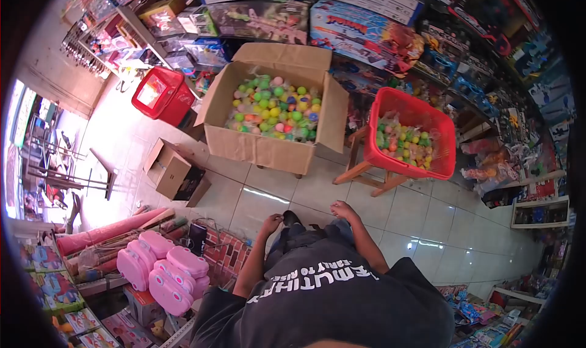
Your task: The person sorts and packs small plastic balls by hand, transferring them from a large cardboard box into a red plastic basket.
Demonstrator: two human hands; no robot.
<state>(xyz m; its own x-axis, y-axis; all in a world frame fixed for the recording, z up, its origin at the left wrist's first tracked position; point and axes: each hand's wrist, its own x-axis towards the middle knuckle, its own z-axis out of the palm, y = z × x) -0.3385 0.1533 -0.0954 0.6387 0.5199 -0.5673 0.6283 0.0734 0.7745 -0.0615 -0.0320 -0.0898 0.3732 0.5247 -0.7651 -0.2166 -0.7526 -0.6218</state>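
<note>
My left hand (273,223) hangs beside my left thigh, close to a dark shoe (291,218). Its fingers are loosely bent, and I see nothing in them. On the other side, my right hand (343,209) is held low in front of my right leg, fingers slightly apart and nothing visible in it. Beyond both hands stands an open cardboard box (259,148) filled with small colourful balls (268,107). To its right, a red plastic tub (410,166) with similar balls (406,142), some in clear wrapping, rests on a wooden stool (354,172).
A smaller cardboard box (166,170) and a red bin (160,98) stand at the left. Pink cases (171,275) and rolled material (110,232) are near my left side. Boxed toys (360,34) line the far shelves. Tiled floor (403,217) runs between.
</note>
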